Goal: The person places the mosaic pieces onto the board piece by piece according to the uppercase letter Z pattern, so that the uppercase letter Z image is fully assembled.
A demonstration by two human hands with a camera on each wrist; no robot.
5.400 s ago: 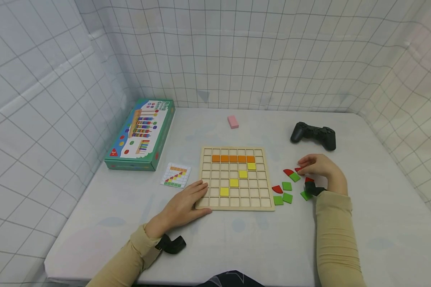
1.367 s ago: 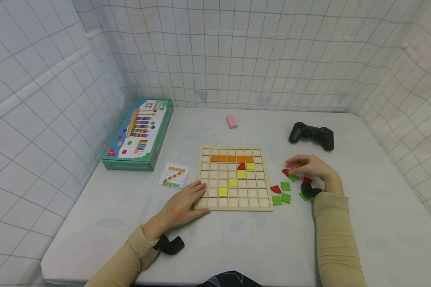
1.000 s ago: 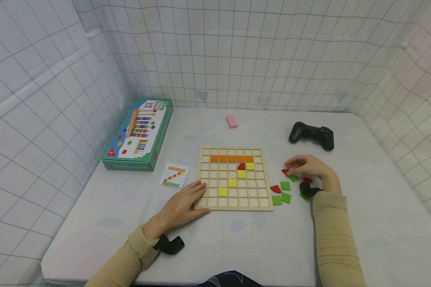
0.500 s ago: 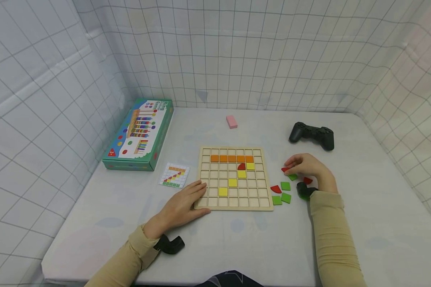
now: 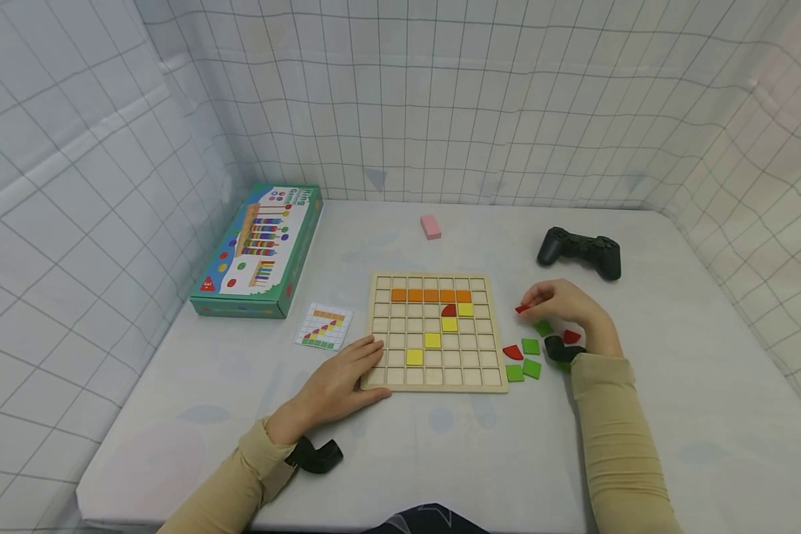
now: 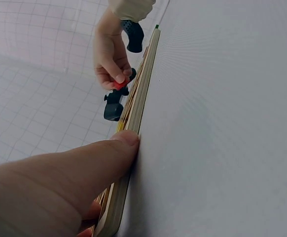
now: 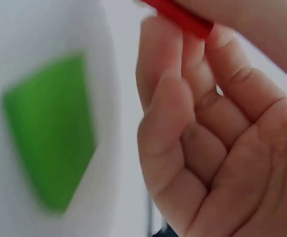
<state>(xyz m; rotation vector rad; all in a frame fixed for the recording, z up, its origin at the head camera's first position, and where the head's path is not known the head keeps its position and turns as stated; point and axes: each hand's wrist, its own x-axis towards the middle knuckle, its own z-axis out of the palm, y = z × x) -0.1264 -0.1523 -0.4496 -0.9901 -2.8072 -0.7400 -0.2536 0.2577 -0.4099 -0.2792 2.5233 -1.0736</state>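
Note:
My left hand [image 5: 337, 386] rests at the near left corner of a wooden grid board [image 5: 434, 377], fingers along its left side. In the left wrist view the thumb [image 6: 126, 140] touches the board's near edge. Between thumb and fingertips my right hand [image 5: 566, 305] pinches a red quarter-circle tile [image 5: 522, 308], raised beside the board's right edge; the right wrist view shows the same red tile [image 7: 188, 19] edge-on. On the board lie a row of orange squares [image 5: 431, 296], a diagonal of yellow squares [image 5: 432, 340], and one red quarter-circle [image 5: 449, 310].
Right of the board lie several green squares [image 5: 530, 346] and loose red quarter-circles [image 5: 512, 352]. A pattern card [image 5: 324, 326] is left of the board. Farther back are a boxed toy [image 5: 260, 252], a pink block [image 5: 430, 227] and a black game controller [image 5: 581, 252].
A red quarter-circle has come onto the board since the oldest frame. My right hand has picked another from the pile, lifting it and moving left. The left hand stays put.

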